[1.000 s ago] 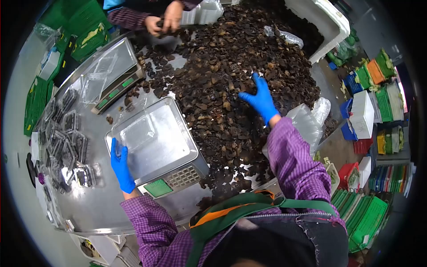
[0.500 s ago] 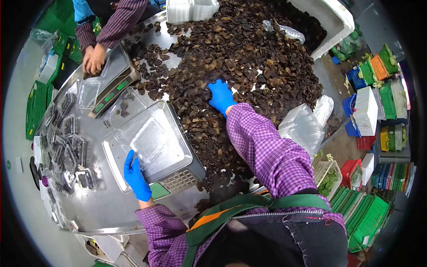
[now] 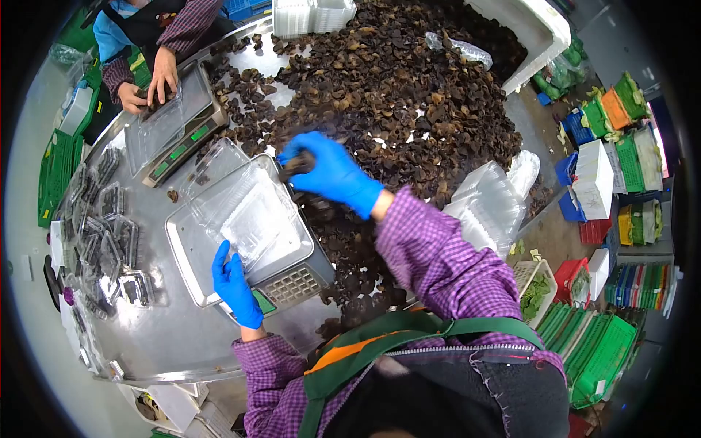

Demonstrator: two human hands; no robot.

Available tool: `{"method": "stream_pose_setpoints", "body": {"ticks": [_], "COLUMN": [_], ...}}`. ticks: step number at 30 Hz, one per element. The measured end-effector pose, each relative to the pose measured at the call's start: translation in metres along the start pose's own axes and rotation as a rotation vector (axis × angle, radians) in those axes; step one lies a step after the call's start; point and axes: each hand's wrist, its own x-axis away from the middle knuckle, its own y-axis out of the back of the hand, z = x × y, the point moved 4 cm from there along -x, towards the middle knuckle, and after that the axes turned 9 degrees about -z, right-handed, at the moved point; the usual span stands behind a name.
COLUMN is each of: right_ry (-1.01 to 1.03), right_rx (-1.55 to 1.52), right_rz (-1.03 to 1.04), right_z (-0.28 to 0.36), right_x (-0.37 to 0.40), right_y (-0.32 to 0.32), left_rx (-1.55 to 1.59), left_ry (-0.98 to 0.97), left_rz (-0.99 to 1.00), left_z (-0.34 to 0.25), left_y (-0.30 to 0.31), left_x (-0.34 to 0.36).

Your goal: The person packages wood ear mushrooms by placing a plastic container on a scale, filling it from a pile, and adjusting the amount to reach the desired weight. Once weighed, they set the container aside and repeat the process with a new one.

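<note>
Near the centre of the frame, our right hand [image 3: 332, 174], in a blue glove, has its fingers closed around a clump of dark, curled pieces [image 3: 298, 164], just beyond the upper right rim of our scale [image 3: 293, 287]. How firmly we squeeze, we cannot tell. The clear container [image 3: 255, 223] sits open on the scale's pan, left of centre, with no dark pieces visible in it. Our left hand [image 3: 239, 288] is at its lower edge, fingers loosely spread and gripping nothing; whether the fingertips touch the plastic, we cannot tell.

We do well to curl our fingers under the clump so that loose bits stay off the pan, and to hold it without crushing. A light left touch can steady the thin plastic, but any weight from our hand would disturb the reading. The large dark heap [image 3: 394, 87] spreads across the upper centre; a co-worker's hand [image 3: 164, 77] is apart from ours, at upper left.
</note>
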Motion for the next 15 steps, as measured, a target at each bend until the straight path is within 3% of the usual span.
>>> {"method": "stream_pose_setpoints", "body": {"ticks": [2, 5, 7, 9, 12, 15], "right_ry": [0.086, 0.029, 0.241, 0.25, 0.211, 0.337], "right_rx": [-0.055, -0.067, 0.186, 0.548, 0.369, 0.218], "right_rz": [-0.034, 0.049, 0.068, 0.451, 0.478, 0.28], "right_z": [0.022, 0.034, 0.021, 0.006, 0.022, 0.024], "right_x": [0.003, 0.018, 0.037, 0.054, 0.058, 0.043], "right_y": [-0.036, -0.085, -0.114, -0.133, -0.125, -0.111], "left_rx": [-0.029, -0.026, -0.02, -0.033, -0.034, 0.049], "left_ry": [-0.036, -0.005, 0.014, -0.002, -0.024, -0.027], "left_rz": [0.007, 0.01, 0.02, 0.054, 0.022, -0.006], "left_z": [-0.004, -0.004, 0.006, 0.009, 0.009, 0.001], "left_y": [-0.003, -0.004, 0.002, 0.005, 0.009, 0.006], "left_x": [0.004, 0.01, 0.009, 0.01, 0.006, 0.007]}}
